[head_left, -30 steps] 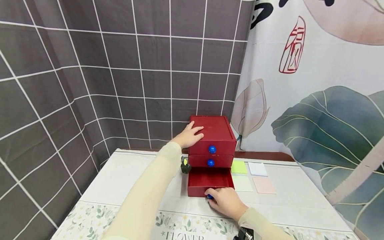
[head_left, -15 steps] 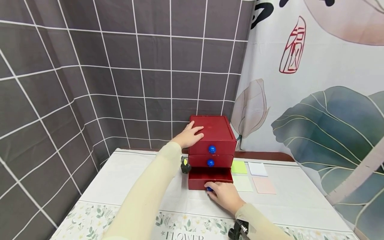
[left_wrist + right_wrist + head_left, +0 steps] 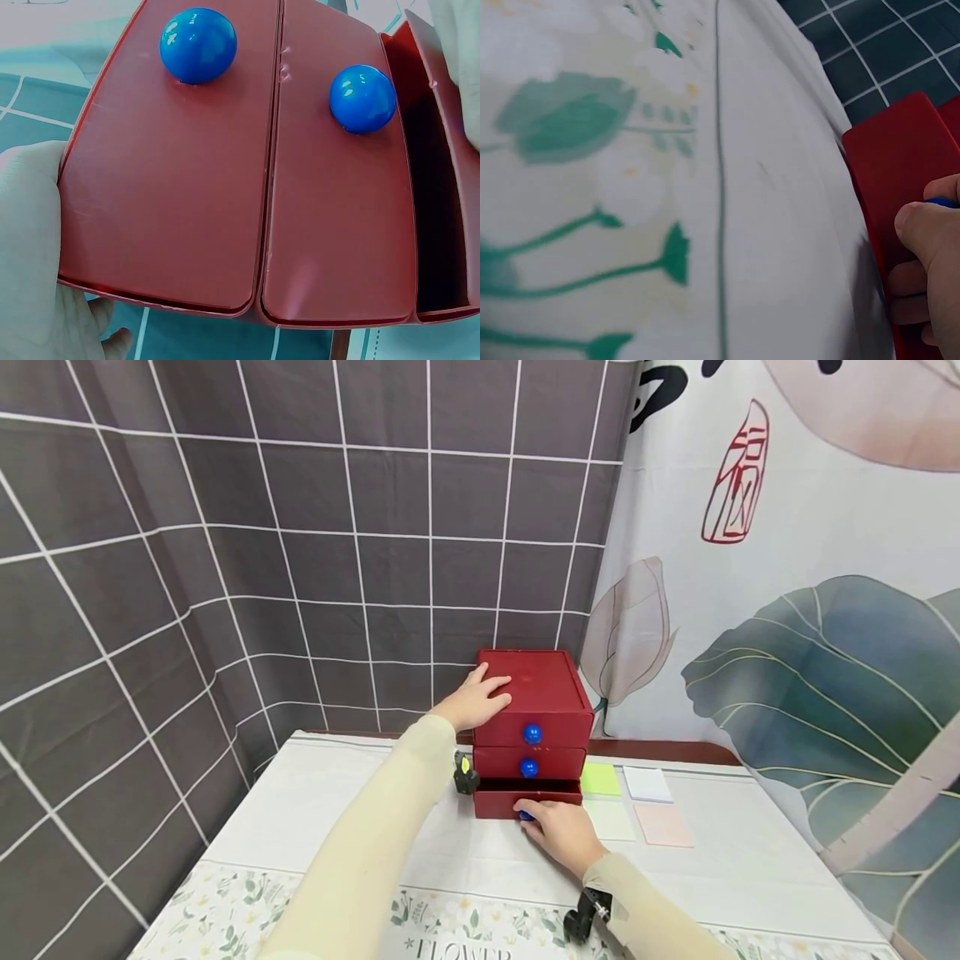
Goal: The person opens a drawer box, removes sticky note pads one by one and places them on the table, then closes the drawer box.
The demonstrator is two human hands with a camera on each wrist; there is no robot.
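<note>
A red three-drawer box (image 3: 536,681) with round blue knobs stands at the back of the table. My left hand (image 3: 474,700) rests on its top left edge, fingers spread over the lid. Low at the front, my right hand (image 3: 561,831) pinches the blue knob (image 3: 527,816) of the bottom drawer (image 3: 495,803), which sticks out a little. The dark gap behind that drawer's front shows in the left wrist view. Both upper drawers are closed, with the top knob (image 3: 198,46) and middle knob (image 3: 363,99) untouched. In the right wrist view, thumb and fingers close around the knob.
Right of the box lie paper pads: a bright green one (image 3: 600,778), a pale green one (image 3: 609,820), a white one (image 3: 647,783) and a pink one (image 3: 663,824). A white cloth with a floral border (image 3: 225,902) covers the table. A dark gridded curtain (image 3: 390,568) hangs behind.
The bottom drawer has slid back into the box, from well out to only slightly out, with my right hand moving along on its knob. My left hand has stayed on top.
</note>
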